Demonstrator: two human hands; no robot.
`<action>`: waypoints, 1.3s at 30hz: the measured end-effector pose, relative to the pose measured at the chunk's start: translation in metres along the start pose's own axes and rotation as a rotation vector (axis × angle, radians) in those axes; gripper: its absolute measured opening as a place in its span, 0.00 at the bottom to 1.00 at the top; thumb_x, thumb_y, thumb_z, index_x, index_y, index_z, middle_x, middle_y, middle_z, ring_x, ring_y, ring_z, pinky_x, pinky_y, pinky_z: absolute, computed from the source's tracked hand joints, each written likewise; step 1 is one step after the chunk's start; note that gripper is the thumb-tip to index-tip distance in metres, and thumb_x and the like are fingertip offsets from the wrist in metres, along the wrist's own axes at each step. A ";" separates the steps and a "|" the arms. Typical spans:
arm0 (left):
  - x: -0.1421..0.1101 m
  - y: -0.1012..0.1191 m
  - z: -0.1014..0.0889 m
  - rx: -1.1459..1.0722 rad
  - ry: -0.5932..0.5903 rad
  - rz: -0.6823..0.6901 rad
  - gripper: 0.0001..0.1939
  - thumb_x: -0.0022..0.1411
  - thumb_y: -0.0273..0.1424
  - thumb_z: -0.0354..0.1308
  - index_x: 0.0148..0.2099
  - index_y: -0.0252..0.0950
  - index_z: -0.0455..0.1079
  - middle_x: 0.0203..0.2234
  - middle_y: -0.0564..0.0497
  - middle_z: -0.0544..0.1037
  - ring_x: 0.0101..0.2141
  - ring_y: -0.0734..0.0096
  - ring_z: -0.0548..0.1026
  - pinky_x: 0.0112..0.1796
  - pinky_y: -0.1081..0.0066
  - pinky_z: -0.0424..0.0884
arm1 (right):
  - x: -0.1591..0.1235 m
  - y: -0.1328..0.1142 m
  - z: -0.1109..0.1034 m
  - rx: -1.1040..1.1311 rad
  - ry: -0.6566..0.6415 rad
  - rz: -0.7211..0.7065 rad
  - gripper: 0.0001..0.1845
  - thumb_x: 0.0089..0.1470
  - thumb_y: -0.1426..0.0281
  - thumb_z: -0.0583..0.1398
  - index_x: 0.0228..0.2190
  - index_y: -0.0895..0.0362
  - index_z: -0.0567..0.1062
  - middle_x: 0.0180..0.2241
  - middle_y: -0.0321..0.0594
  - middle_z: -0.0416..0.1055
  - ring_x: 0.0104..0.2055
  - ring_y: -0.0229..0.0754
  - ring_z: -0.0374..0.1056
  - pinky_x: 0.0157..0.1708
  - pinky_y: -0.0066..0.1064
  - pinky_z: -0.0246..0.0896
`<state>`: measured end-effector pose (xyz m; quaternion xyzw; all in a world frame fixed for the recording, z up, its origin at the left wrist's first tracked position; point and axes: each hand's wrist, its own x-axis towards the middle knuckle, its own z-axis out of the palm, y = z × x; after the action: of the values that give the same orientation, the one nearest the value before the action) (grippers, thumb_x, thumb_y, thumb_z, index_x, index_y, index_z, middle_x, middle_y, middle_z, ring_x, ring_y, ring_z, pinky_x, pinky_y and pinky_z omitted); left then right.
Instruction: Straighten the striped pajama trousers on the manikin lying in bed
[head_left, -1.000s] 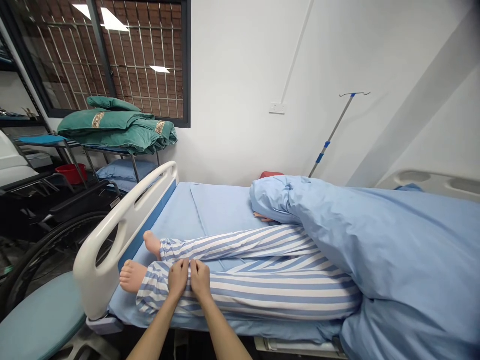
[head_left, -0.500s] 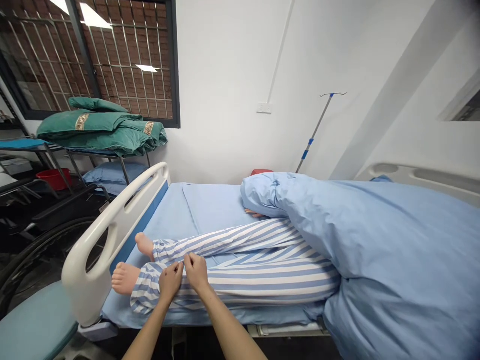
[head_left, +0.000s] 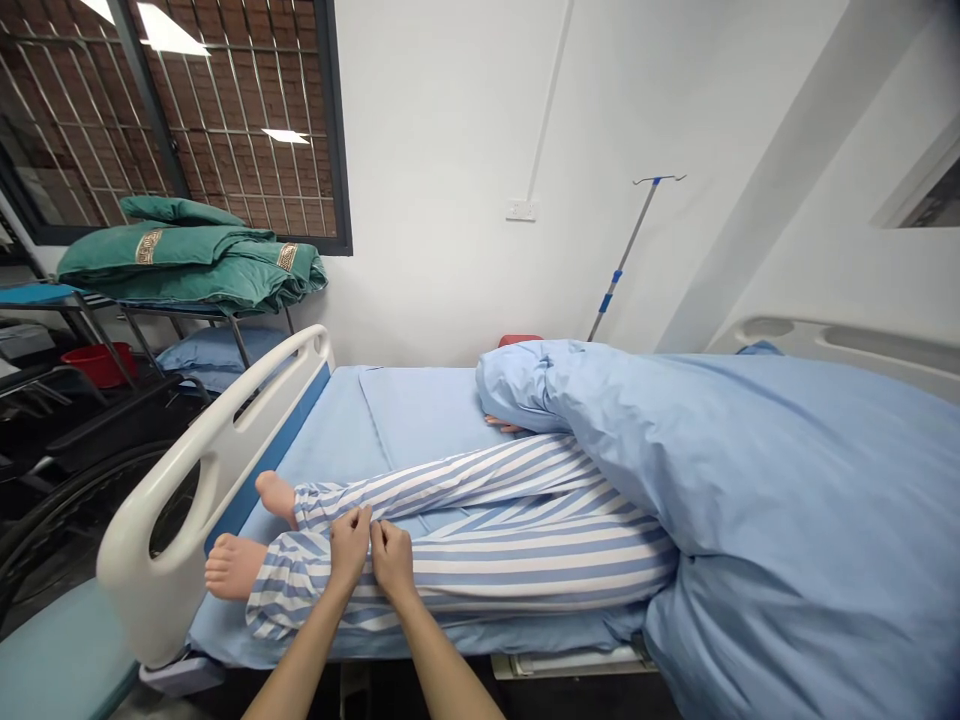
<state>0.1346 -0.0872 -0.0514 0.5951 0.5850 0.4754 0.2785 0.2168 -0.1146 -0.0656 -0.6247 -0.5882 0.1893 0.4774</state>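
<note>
Both of my hands rest on the near shin of a lying figure, probably a patient manikin, in blue-and-white striped pyjama trousers [head_left: 510,560]. My left hand [head_left: 350,548] and my right hand [head_left: 391,560] sit side by side, their fingers gathering the striped cloth above the cuff. Bare feet [head_left: 234,566] stick out of the cuffs toward the bed's foot. A pale blue quilt [head_left: 750,470] covers the body from the thighs up, hiding the head. A bare hand of the figure [head_left: 502,424] shows at the quilt's edge.
A white bed rail [head_left: 202,470] stands close on my left, with a wheelchair [head_left: 75,500] beyond it. Green folded blankets [head_left: 187,262] lie on a rack under the window. An IV pole [head_left: 626,260] rises behind the bed.
The whole scene has slid left and slightly up in view as my head turned. My hands stay on the same stretch of trouser leg near the cuff.
</note>
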 end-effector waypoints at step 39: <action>-0.029 0.006 0.041 0.312 -0.082 -0.017 0.19 0.59 0.39 0.43 0.19 0.37 0.57 0.15 0.54 0.66 0.21 0.76 0.61 0.26 0.74 0.53 | -0.001 0.022 -0.033 0.012 0.077 0.035 0.22 0.58 0.65 0.46 0.18 0.56 0.70 0.18 0.36 0.68 0.21 0.35 0.60 0.23 0.27 0.42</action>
<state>0.1777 -0.1064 -0.0692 0.6451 0.6450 0.3518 0.2101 0.2549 -0.1241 -0.0684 -0.6388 -0.5574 0.1771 0.4999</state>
